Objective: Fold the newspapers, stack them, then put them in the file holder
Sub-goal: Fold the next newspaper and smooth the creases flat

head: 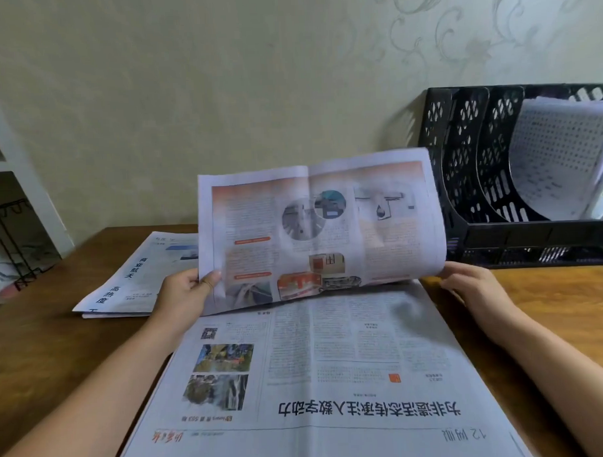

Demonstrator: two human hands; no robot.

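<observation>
Newspaper [318, 364] flat, far half curled upward; both hands pinching.

Open newspaper [319, 381] lies centre, folded stack [137, 278] behind-left, file holder [496, 173] behind-right.

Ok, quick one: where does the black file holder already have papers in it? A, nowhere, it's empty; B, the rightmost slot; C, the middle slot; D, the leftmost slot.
B: the curved sheaf of printed papers stands in the rightmost slot of the file holder, while the slots left of it show only perforated dividers.
</observation>
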